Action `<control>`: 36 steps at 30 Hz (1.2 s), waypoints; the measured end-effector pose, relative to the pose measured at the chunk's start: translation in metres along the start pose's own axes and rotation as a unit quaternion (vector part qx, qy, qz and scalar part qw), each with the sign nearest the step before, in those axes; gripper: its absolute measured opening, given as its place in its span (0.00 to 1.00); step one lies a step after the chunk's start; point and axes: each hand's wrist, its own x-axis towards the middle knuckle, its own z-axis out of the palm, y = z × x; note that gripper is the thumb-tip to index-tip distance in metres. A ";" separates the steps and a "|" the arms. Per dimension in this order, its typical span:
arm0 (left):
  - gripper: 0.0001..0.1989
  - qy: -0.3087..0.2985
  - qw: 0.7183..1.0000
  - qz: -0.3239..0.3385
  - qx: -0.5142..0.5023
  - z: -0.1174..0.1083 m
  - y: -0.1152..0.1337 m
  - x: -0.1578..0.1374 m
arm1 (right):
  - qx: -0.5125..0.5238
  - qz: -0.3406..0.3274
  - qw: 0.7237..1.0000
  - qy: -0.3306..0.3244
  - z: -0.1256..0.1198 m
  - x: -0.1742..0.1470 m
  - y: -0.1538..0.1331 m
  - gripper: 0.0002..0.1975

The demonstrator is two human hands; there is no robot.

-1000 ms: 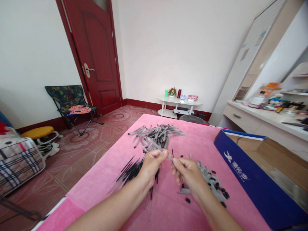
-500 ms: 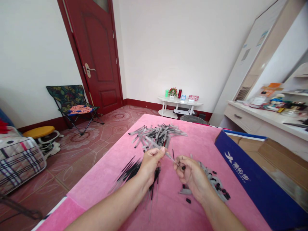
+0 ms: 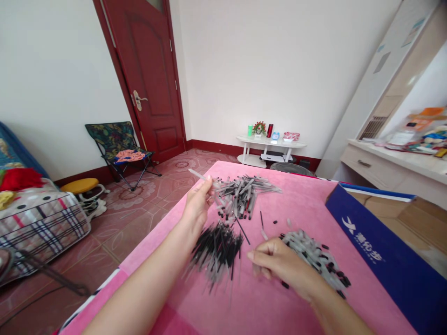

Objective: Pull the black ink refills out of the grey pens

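My left hand (image 3: 199,200) is closed around a translucent pen barrel (image 3: 196,173), whose tip points away to the upper left. It is beside a heap of grey, translucent pens (image 3: 242,190) with dark ends. Lower down, my right hand (image 3: 270,258) has its fingers curled together over the cloth; whether anything is inside cannot be made out. Between my arms lies a pile of thin black ink refills (image 3: 218,246). To the right of my right hand are many clear pen caps (image 3: 316,256) mixed with small black plugs. A single refill (image 3: 242,231) lies apart from the pile.
A pink cloth (image 3: 296,195) covers the table. On its right stands a blue cardboard box (image 3: 370,251), open at the top. Beyond are a low white table (image 3: 272,142), a dresser (image 3: 380,160) and a folding chair (image 3: 120,149).
My hands have parted. The left moved away to the upper left with the pen barrel; the right came down closer to me. The camera view has turned slightly left.
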 end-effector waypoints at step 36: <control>0.17 -0.221 0.950 -0.150 0.163 0.037 -0.055 -0.070 | -0.065 -0.128 0.957 0.253 -0.053 -0.017 -0.020 0.19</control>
